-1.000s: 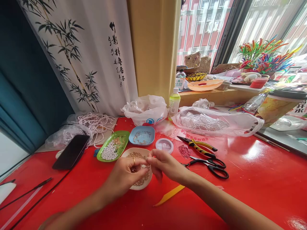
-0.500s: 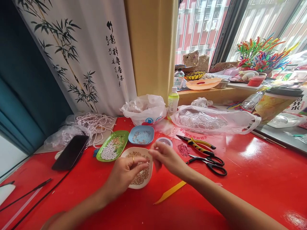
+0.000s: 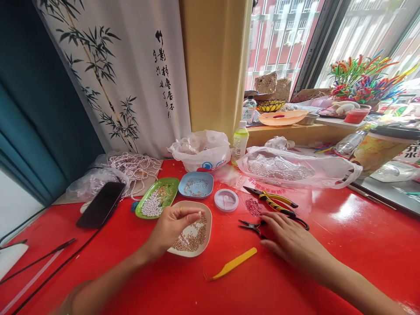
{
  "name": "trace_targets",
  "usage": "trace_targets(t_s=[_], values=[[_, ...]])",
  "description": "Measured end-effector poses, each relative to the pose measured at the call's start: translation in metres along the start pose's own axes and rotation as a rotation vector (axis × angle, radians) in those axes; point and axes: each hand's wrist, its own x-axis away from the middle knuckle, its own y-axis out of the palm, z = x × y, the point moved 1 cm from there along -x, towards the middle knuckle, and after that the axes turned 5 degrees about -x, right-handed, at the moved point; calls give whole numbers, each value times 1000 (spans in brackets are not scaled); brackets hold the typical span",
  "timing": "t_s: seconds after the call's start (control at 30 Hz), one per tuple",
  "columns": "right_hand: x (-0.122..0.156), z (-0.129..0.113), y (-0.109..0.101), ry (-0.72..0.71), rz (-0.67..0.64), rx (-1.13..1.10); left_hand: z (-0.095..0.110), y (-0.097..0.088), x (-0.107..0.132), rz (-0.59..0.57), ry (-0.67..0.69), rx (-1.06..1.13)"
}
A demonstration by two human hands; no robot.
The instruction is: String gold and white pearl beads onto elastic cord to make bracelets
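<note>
Cream rounded-square dish (image 3: 190, 253) holds small gold beads (image 3: 198, 239); behind it, green oblong dish (image 3: 157, 185) with white pearl beads (image 3: 152, 205) and gold bits (image 3: 165, 191), then blue rounded dish (image 3: 196, 176) with small metallic bits (image 3: 194, 189). Left hand (image 3: 172, 225), above cream dish, pinches tiny whitish bead (image 3: 200, 213) between thumb and forefinger; right hand (image 3: 286, 234), fingers loosely spread, palm down over black-handled metal pliers (image 3: 251, 226).

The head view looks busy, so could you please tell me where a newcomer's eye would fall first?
Probably on the glossy red table filling the foreground. Over it, the left hand pinches a tiny pale item above the cream tray of gold-coloured beads, while the right hand is at the small pliers. The multicoloured stems by the window, upper right, might come next.
</note>
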Motion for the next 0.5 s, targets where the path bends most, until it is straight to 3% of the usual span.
trace_targets(t_s=[0.13, 0.3, 0.4, 0.5], values=[[14, -1, 14, -69, 63, 129, 0, 1, 0, 28, 20, 44], [7, -2, 12, -88, 96, 130, 1, 1, 2, 28, 83, 34], [-2, -1, 4, 2, 73, 31, 3, 1, 3, 17, 129, 20], [-16, -8, -10, 165, 62, -217, 4, 1, 4, 20, 151, 18]])
